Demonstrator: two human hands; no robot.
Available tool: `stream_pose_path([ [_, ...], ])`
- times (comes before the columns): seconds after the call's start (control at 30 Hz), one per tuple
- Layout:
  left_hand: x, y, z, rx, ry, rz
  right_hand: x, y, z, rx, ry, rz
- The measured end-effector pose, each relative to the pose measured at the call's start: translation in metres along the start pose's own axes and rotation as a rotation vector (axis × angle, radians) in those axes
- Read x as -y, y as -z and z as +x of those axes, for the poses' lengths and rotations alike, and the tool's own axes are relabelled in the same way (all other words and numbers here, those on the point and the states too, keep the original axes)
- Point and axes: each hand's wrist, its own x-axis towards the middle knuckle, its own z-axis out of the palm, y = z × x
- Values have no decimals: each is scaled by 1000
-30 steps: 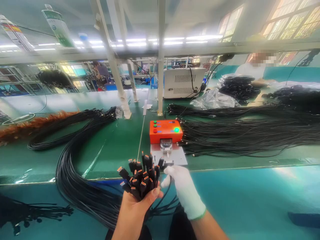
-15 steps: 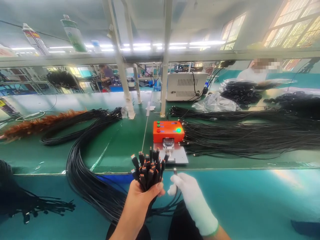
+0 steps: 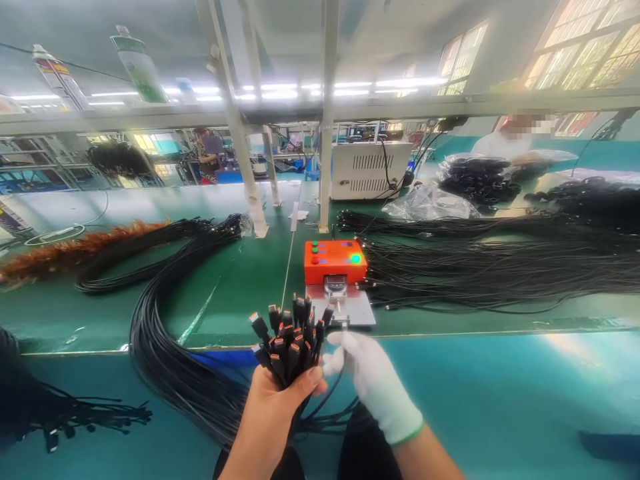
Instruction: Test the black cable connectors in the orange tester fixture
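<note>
My bare left hand (image 3: 285, 393) is wrapped round a bundle of black cables (image 3: 287, 340), whose plugs with orange tips fan out above my fingers. My right hand (image 3: 367, 373), in a white glove, is closed on a single cable (image 3: 336, 390) just beside the bundle; the cable's plug end is mostly hidden by the fingers. In front of both hands stands an orange tester box (image 3: 336, 263) with a green light lit and coloured buttons. A metal plate with a socket fixture (image 3: 336, 288) lies at its front.
A long hank of black cables (image 3: 150, 333) hangs over the table edge at left. More cables (image 3: 490, 273) lie spread to the right. A white metal case (image 3: 370, 170) stands behind the tester. Upright posts (image 3: 327, 133) carry a shelf. A person in white (image 3: 503, 143) sits at back right.
My right hand has moved slightly left and up, closer to the bundle and the metal plate. The left hand has shifted a little left with its cables.
</note>
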Motion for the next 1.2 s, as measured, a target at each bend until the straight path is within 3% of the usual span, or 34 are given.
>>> stream_pose_path([
  [0.07,1,2,1,10,2,10,-5,3,6,52,-36,200],
  [0.2,-1,-4,0,-39,0,-13,-11,4,12,62,-45,290],
  [0.3,-5,-12,-2,-107,-30,-48,-12,3,13,56,-60,304],
  [0.57,-8,-19,-2,-142,-54,-60,-9,2,21,48,-56,311],
  [0.97,-5,-19,2,-114,-53,-56,-8,4,21,32,-76,305],
  [1.2,-4,-20,3,-107,-56,-73,-9,9,21,107,-56,332],
])
